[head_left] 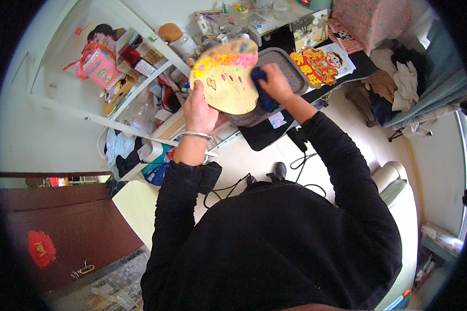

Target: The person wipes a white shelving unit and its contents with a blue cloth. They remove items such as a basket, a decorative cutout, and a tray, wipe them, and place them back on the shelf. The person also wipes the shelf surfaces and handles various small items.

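In the head camera's view, a person in black sleeves grips a rounded wooden board (233, 96) with the left hand (199, 113), the thumb lying over its lower left edge and the other fingers mostly hidden behind it. Yellow, orange and pink patches run across the upper part of the board's pale face, with small dark and green marks below. The right hand (276, 83) closes on a bunched dark blue cloth (265, 97) at the board's right edge; whether the cloth presses against the wood cannot be told from this angle.

The board is in front of a grey tray (294, 72), partly covering it from view, with the tray lying on a black tabletop (257, 136). Just to the tray's right sits a red and yellow festive decoration (316, 66).

A silver bracelet (196, 136) circles the left wrist. At left, a pink bag (101, 67) stands among crowded goods beside a white frame (163, 46); at far right, clothes (394, 78) lie heaped near a blue-grey curtain (441, 78).
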Demonstrator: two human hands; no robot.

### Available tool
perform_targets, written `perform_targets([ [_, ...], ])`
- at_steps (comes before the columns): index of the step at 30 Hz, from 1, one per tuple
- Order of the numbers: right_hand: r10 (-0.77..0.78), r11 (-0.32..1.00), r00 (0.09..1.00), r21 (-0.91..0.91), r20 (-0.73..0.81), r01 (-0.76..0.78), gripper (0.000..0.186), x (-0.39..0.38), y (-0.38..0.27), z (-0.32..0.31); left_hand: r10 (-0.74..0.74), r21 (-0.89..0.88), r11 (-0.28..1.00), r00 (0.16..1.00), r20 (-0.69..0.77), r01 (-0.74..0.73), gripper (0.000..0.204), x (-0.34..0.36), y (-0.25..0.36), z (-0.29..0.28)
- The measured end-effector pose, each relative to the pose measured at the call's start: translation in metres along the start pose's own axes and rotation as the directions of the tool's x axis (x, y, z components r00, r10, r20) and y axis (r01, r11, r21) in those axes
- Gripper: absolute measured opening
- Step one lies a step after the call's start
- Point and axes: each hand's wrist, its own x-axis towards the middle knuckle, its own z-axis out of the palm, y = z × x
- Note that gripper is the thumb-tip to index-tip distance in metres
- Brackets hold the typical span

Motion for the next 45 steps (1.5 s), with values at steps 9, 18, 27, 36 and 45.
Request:
perform_targets([
  [9,-0.032,0.936,0.893,0.299,-0.449,0.185,0.041,0.022,-0.038,-0.049,-0.034,0.234,0.971,0.996,-0.088,0.054,0.035,0.01,0.03,-0.016],
  [18,-0.064,0.98,0.944,0.16,-0.322,0.121,0.039,0.023,-0.03,-0.028,-0.067,0.401,0.916,0.977,0.202,-0.02,0.035,0.007,0.035,0.033],
  [27,0.654,0.282,0.754,0.943,-0.054,-0.177,0.028,0.02,0.064,-0.09,-0.275,0.493,-0.289,0.565,0.778,-0.82,0.052,0.014,0.001,-0.015],
  [36,-0.187,0.949,0.982,0.261,0.021,0.176,0.045,0.004,-0.006,-0.03,-0.238,0.59,-0.403,0.703,0.67,-0.7,0.063,-0.003,-0.03,-0.091],
  [45,-0.19,0.973,0.981,0.127,-0.025,0.192,0.037,-0.011,-0.034,0.0,-0.29,-0.207,0.941,0.952,-0.094,0.266,0.046,-0.015,-0.039,-0.09],
])
